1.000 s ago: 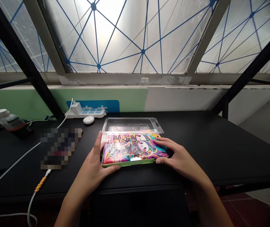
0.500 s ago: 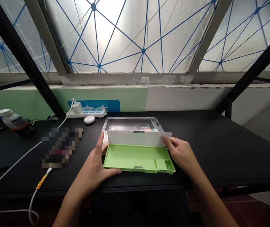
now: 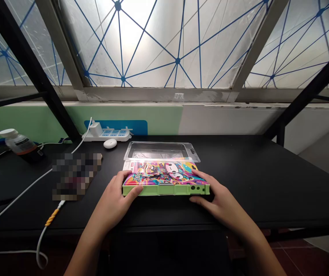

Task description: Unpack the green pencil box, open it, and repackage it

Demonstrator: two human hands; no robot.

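A pencil case (image 3: 167, 177) with a colourful cartoon lid and a light green body lies closed in front of me, its long green side facing me. My left hand (image 3: 117, 194) grips the left end, thumb against the front side and fingers over the lid's edge. Around the right end is my right hand (image 3: 214, 194), its fingers on the lid's edge and its thumb low by the front bottom edge. Right behind the case lies a clear plastic package tray (image 3: 161, 150), partly over a printed card (image 3: 129, 165) that is mostly hidden.
On the left of the black desk (image 3: 256, 176) lies a blurred-out phone-like object (image 3: 76, 177) with a white cable (image 3: 40, 239). Farther back are a white power strip (image 3: 114, 133), a small white round case (image 3: 110, 143) and a bottle (image 3: 20, 143). Slanted black bars rise on both sides.
The pencil case's lid has come down; the green inside is now hidden and the printed top shows. My right hand has gone from the raised lid to the case's right end.
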